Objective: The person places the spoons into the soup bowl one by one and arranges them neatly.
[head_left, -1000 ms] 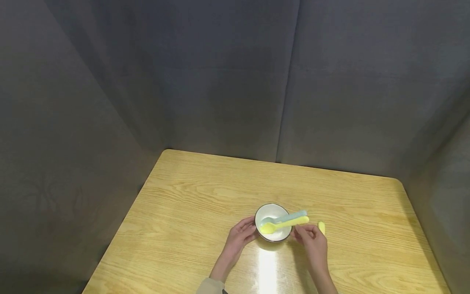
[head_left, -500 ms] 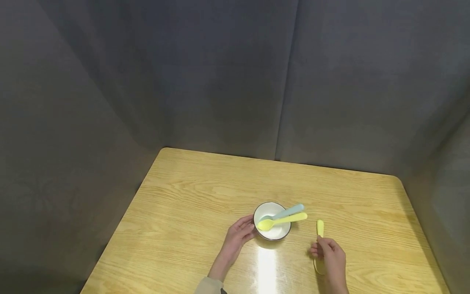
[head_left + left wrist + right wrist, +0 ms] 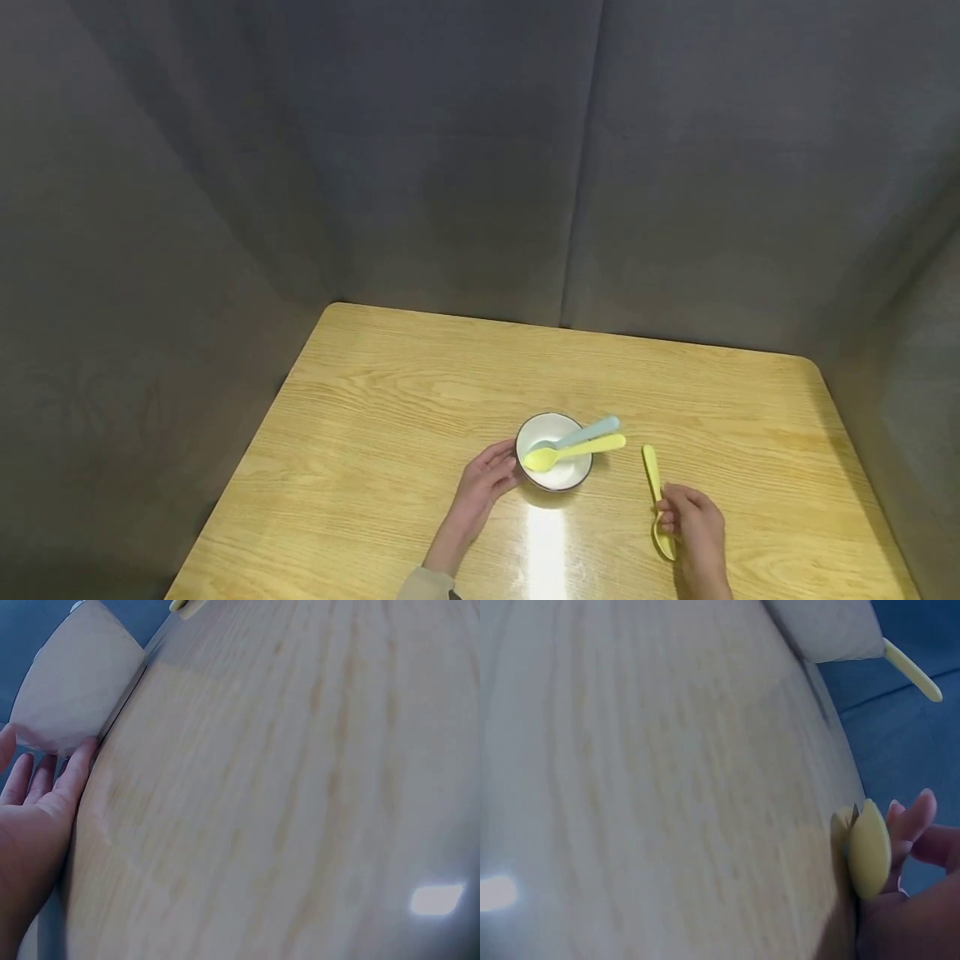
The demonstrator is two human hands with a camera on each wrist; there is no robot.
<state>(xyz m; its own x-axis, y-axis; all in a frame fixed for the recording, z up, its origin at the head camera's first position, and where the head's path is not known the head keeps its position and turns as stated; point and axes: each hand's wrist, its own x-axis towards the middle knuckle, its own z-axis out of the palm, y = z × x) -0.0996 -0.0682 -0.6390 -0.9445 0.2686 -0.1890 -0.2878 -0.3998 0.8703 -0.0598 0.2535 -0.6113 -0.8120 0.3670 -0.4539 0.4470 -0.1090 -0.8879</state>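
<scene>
A white bowl with a dark rim stands on the wooden table. Two spoons lie in it with their handles over the right side: a light blue spoon and a yellow spoon. My left hand rests its extended fingers against the bowl's left side; in the left wrist view the fingertips touch the bowl's wall. To the right, my right hand pinches a second yellow spoon near its lower half. That spoon's rounded end shows before the fingers in the right wrist view.
The light wooden table has rounded back corners. Dark grey curtains hang behind it and on both sides. A bright light reflection lies on the tabletop in front of the bowl.
My right hand has moved from the bowl's right side to the second yellow spoon, which has turned slightly. The spoons in the bowl have shifted a little. My left hand stays at the bowl.
</scene>
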